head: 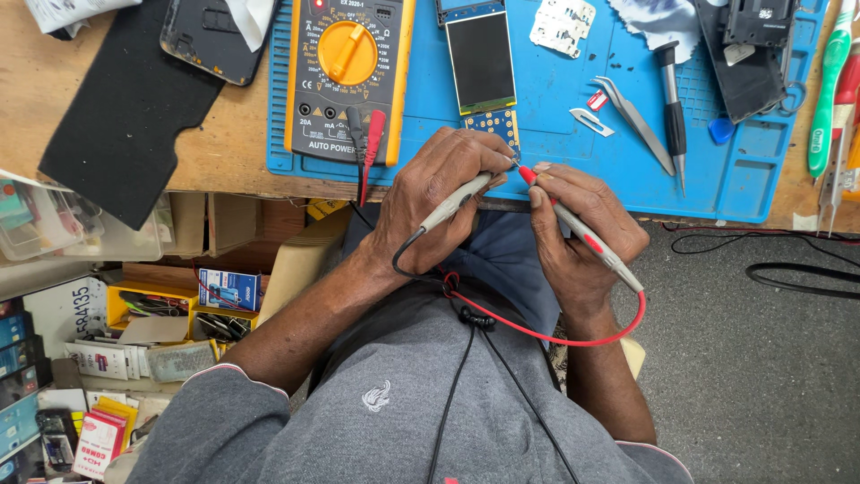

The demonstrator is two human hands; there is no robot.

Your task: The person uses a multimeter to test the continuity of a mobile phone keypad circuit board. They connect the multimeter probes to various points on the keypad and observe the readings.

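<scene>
At the left of the blue mat (pixel 555 90) sits my yellow multimeter (pixel 348 76). My left hand (pixel 430 202) pinches the grey probe (pixel 457 199), my right hand (pixel 578 237) pinches the red probe (pixel 573 224), both tips at the small circuit board (pixel 503 125) under the screen. I judge this is probing; next needs steady tips. Tweezers (pixel 636 112) and screwdriver (pixel 672 99) lie further right, well apart.

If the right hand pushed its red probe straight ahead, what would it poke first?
Probably the small gold-dotted board below the screen. The right hand aims the red probe up-left, tip almost there; whether it touches is unclear.
</scene>
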